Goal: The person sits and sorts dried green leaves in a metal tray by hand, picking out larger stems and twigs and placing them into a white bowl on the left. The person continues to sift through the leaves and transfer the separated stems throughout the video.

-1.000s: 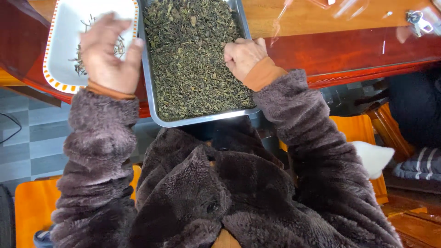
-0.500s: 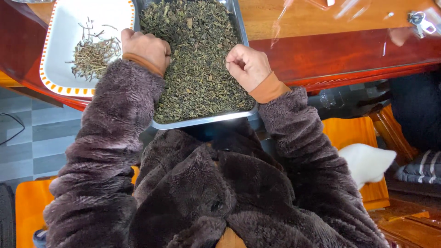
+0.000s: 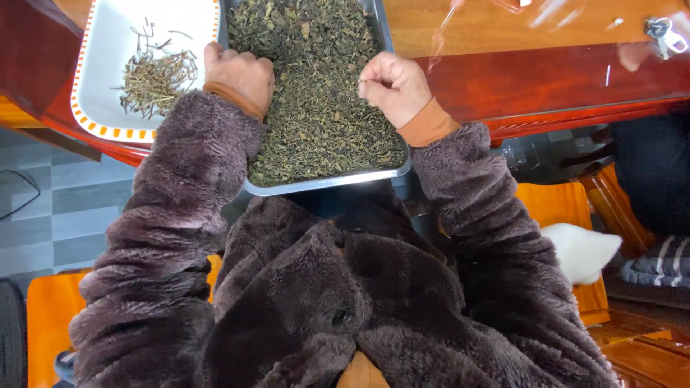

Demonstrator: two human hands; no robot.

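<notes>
Both hands, left hand (image 3: 241,75) and right hand (image 3: 392,86), are being curled loosely into dried leaves (image 3: 316,108) in the metal tray (image 3: 327,183), picking out stems for the white dish (image 3: 108,43).

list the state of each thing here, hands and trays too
left hand: curled loosely, resting in the dried leaves at the metal tray's left edge
right hand: fingers pinched together over the leaves
metal tray: nearly full of dried green leaves
white tray: mostly bare, holding a small pile of stems
table: glossy, both trays on it
</notes>
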